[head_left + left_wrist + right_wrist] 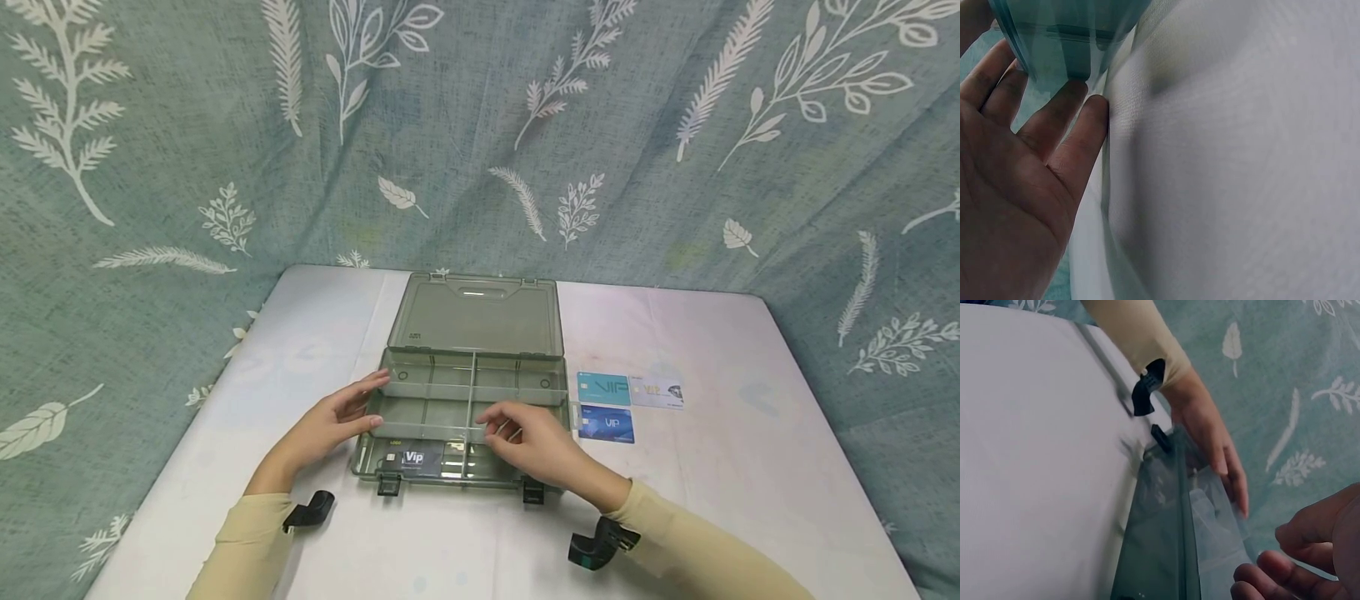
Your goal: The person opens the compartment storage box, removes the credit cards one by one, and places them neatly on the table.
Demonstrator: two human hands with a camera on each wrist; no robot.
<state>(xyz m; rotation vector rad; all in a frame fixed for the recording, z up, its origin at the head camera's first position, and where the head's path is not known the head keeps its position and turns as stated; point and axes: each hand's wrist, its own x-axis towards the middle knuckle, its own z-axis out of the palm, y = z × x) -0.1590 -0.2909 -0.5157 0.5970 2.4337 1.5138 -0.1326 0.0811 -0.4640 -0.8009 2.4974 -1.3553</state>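
A clear grey-green plastic box (372, 477) lies with its lid (480, 321) folded back, its inside split by dividers. A dark card marked "Vip" (412, 457) lies in the front left compartment. My left hand (330, 425) rests at the box's left side, thumb and fingers spread; in the left wrist view its fingertips (1094, 106) meet the box wall (1075, 37). Over the right half of the box is my right hand (532, 442), its fingers loosely bent. The right wrist view shows a gap between thumb and fingers (1272, 565), with nothing held there.
To the right of the box, on the white cloth (712, 500), lie a teal VIP card (603, 388), a pale VIP card (657, 392) and a blue VIP card (607, 425). Two black latches stick out from the box's front edge. A patterned curtain (465, 125) hangs behind.
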